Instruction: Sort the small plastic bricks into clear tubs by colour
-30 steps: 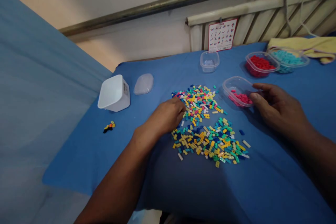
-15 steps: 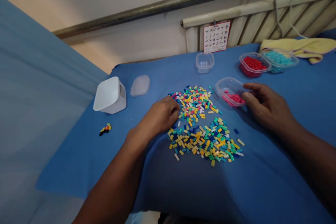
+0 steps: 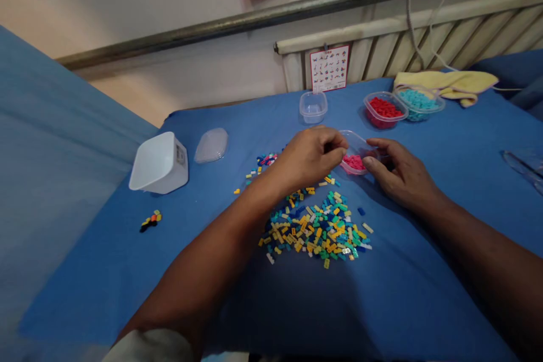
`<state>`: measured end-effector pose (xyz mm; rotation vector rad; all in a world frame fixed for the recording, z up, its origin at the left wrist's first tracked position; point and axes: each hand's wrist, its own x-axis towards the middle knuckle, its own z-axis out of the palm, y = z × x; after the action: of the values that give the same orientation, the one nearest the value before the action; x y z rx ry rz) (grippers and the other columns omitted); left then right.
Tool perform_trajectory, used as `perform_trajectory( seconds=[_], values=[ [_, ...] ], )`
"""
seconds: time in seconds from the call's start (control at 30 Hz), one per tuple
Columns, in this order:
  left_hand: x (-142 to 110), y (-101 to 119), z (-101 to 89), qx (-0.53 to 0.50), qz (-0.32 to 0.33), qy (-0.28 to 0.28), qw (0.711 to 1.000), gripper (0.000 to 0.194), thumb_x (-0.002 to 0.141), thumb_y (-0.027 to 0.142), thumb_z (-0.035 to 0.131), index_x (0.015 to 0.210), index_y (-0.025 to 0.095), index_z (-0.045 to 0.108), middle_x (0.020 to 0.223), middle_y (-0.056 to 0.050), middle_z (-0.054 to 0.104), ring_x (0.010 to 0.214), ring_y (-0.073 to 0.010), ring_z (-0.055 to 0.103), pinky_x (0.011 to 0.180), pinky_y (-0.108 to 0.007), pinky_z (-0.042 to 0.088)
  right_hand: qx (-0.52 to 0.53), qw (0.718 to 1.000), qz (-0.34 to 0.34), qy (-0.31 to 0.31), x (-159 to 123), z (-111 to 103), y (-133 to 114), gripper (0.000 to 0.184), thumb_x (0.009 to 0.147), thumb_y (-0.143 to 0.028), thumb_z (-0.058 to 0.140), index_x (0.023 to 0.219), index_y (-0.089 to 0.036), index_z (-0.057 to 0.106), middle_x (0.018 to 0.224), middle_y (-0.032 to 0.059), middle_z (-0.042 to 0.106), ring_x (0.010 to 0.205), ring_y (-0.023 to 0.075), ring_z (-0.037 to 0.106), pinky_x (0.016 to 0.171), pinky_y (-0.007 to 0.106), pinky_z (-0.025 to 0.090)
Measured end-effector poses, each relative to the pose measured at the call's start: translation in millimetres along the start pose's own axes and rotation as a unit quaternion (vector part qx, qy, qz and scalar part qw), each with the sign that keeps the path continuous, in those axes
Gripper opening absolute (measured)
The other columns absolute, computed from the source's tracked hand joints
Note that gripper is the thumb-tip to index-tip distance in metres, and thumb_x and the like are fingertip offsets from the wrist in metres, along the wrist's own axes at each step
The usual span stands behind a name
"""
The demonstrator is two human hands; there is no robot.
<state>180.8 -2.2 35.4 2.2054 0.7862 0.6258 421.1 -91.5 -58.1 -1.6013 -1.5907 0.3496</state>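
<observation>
A heap of small mixed-colour bricks lies on the blue cloth in front of me. Just beyond it stands a clear tub with pink bricks. My left hand hovers over the tub's left rim with its fingers pinched together; what they hold, if anything, is too small to make out. My right hand grips the tub's right rim with thumb and fingers curled on it.
A white bin and a clear lid sit at the left, with a few loose bricks nearer me. At the back are an empty clear tub, tubs of red bricks and turquoise bricks, and a yellow cloth.
My left hand has risen from the left side of the heap and moved right to the pink tub, fingers pinched. The right hand stays on the tub. The camera has tilted.
</observation>
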Motion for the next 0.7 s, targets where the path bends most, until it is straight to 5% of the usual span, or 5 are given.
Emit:
perform_trajectory(
  seconds=[0.2, 0.3, 0.5, 0.7],
  values=[
    [19, -12, -1.2, 0.031, 0.036, 0.018, 0.999, 0.02, 0.105, 0.022, 0.067, 0.119, 0.016, 0.081, 0.123, -0.009, 0.082, 0.114, -0.0206, 0.076, 0.106, -0.038, 0.059, 0.017, 1.0, 0.02, -0.001, 2, -2, -2, 0.062, 0.103, -0.066, 0.067, 0.146, -0.021, 0.072, 0.119, 0.0124, 0.081, 0.095, 0.0269, 0.076, 0.073, 0.038, 0.06],
    [-4, -25, -18.3, 0.096, 0.016, 0.018, 0.995, 0.022, 0.108, 0.024, 0.063, 0.118, 0.018, 0.082, 0.123, -0.009, 0.083, 0.117, -0.0222, 0.077, 0.11, -0.041, 0.06, 0.018, 1.0, 0.018, 0.001, 2, -1, -3, 0.062, 0.103, -0.065, 0.067, 0.146, -0.02, 0.073, 0.121, 0.0135, 0.081, 0.091, 0.0257, 0.075, 0.073, 0.038, 0.06],
    [-70, -45, -28.1, 0.23, 0.04, -0.157, 0.959, 0.049, 0.118, 0.034, 0.047, 0.16, 0.015, 0.063, 0.175, -0.018, 0.053, 0.167, -0.0279, 0.047, 0.141, -0.051, 0.038, 0.011, 1.0, 0.015, 0.01, 1, 1, -2, 0.061, 0.104, -0.065, 0.066, 0.145, -0.02, 0.073, 0.119, 0.0124, 0.081, 0.086, 0.0244, 0.073, 0.073, 0.038, 0.059],
    [-120, -44, -35.0, 0.291, -0.04, -0.181, 0.939, 0.066, 0.121, 0.051, 0.035, 0.175, 0.015, 0.044, 0.187, -0.014, 0.031, 0.177, -0.0317, 0.028, 0.145, -0.059, 0.027, -0.007, 1.0, 0.001, 0.019, 0, 2, 2, 0.058, 0.107, -0.062, 0.065, 0.145, -0.019, 0.073, 0.121, 0.0133, 0.082, 0.086, 0.0249, 0.075, 0.076, 0.04, 0.061]
  ],
)
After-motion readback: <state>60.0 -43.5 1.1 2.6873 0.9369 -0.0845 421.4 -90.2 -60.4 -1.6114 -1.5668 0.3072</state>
